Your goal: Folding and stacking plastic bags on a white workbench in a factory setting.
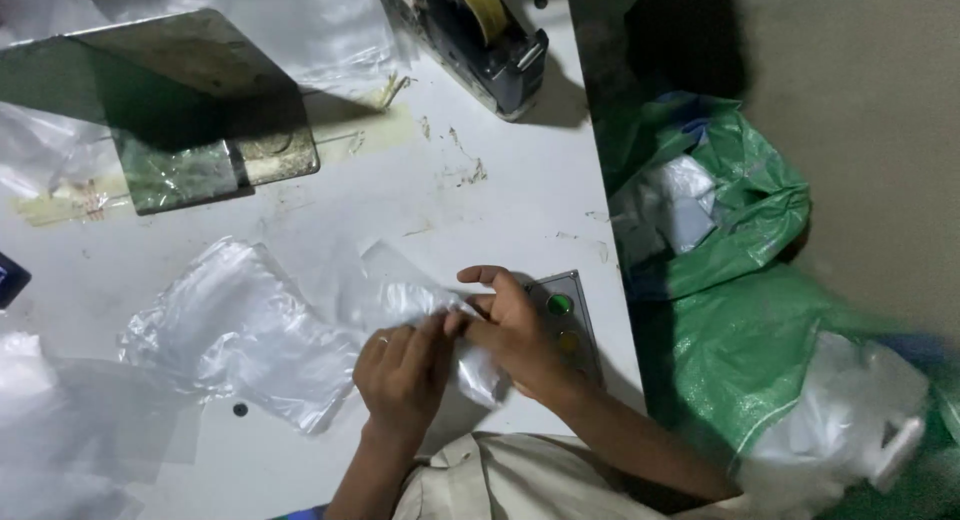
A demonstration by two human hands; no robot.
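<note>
Head view looks down on a white table [480, 200], and every place below is given against the small grey control box [562, 315] with its green button at the table's right edge. Far to the left of the box, at the table's near corner, flat clear sheets [70, 420] lie overlapping. Left of the box and nearer to it, a crumpled clear plastic bag [240, 330] spreads over the table, reaching up to the hands. Up and to the left of the box a tilted metal plate [170, 90] stands over more plastic film and casts a dark shadow. The left hand [403, 375], just left of the box, is curled with its fingertips pinched on the edge of the bag. The right hand [512, 330] lies partly over the box and hides its left side; its thumb and fingers are bent and pinch the same bag edge, touching the left hand's fingertips. Straight above the box, at the table's far edge, sits a dark tape dispenser [490, 40] with a yellowish roll. Right of the box, off the table, a green woven sack [730, 330] sags open with pale plastic pieces inside it.
</note>
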